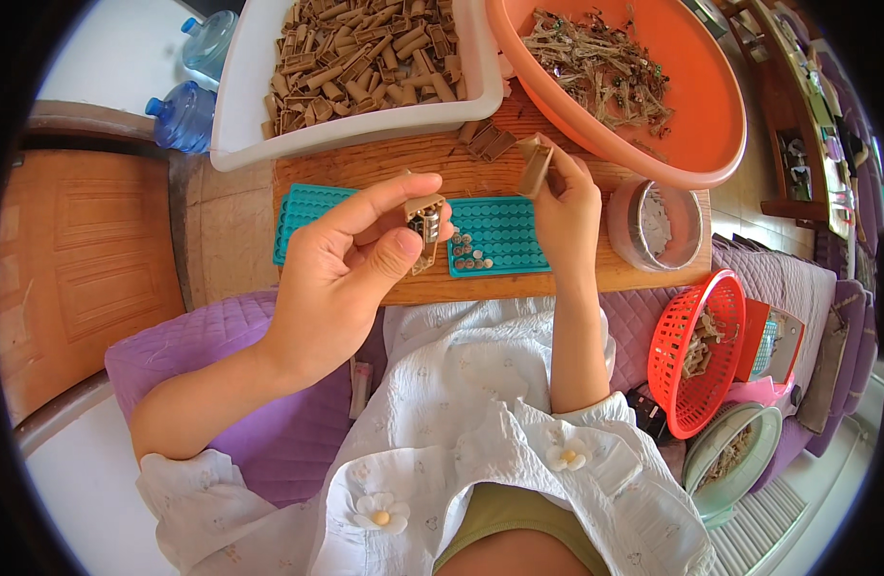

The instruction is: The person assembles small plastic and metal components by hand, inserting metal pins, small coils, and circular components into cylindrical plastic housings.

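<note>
In my left hand (351, 259) is a small tan plastic casing (425, 252), pinched upright between thumb and fingers, with shiny silver parts showing inside. My right hand (569, 216) grips a tan plastic shell piece (535, 173) just above the table's right half. Between and below the hands lies a teal tray (509, 226) with rows of round wells. Several small silver discs (472, 254), like button cells, sit in it near my left hand. A second teal tray (312, 206) is partly hidden behind my left wrist. Loose tan shell pieces (490, 144) rest on the wood beyond.
A white tub (346, 144) heaped with tan shells stands at the far side, beside an orange basin (706, 134) of tangled wired parts. A clear round jar (687, 230) is at the right. Lower right are a red basket (667, 365) and a pale green basket (763, 461).
</note>
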Motion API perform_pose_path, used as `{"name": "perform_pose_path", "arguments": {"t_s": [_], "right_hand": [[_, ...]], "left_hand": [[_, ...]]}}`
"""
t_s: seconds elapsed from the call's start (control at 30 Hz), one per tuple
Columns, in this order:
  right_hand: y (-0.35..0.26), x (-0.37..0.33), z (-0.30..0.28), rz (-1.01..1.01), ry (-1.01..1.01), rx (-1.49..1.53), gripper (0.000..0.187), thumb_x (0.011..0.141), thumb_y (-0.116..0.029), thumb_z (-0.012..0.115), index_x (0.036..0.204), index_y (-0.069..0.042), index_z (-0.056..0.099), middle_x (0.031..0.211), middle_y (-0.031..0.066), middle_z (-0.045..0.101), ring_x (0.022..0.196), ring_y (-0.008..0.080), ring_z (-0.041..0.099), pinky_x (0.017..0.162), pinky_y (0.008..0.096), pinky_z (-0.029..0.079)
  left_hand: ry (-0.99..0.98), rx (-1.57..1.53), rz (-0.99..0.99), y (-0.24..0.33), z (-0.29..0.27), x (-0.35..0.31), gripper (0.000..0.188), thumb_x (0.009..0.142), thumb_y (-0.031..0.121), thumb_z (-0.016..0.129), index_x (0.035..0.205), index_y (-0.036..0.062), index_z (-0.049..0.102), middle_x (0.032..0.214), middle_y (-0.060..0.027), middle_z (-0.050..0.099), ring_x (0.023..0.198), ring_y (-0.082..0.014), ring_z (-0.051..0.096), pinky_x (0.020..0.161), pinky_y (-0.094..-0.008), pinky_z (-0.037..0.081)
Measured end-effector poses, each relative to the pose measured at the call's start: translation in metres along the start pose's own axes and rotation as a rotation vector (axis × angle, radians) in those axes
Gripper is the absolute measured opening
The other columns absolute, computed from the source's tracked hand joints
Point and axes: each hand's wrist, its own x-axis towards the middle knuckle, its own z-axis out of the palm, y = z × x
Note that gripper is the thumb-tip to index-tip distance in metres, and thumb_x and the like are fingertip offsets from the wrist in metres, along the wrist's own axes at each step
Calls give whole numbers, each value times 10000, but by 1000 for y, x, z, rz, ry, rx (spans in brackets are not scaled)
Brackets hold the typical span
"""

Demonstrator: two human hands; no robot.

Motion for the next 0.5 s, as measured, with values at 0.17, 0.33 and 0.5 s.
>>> {"name": "perform_pose_path", "arguments": {"t_s": [0.17,0.33,0.5], "right_hand": [[32,11,-2,-186,45,-456,382,720,39,478,1089,-51,521,861,194,504,786,349,519,721,369,422],[36,11,-2,-113,33,-348,360,739,19,501,1097,-19,498,882,190,550,795,312,554,716,337,434],[2,-5,3,58,-49,258,273,760,9,537,1031,31,511,891,116,595,804,181,578,695,264,450]], "left_hand": [[-27,-73,-115,0,5,-3,354,848,173,494,1157,18,419,1026,-94,538,925,-146,537,800,-258,432],[-31,-87,-126,-1,4,-2,361,838,180,512,1150,20,428,1025,-92,539,928,-146,532,803,-264,426],[-17,-74,-56,-1,2,-1,388,823,200,535,1149,19,429,1010,-94,544,926,-143,529,799,-264,426]]}}
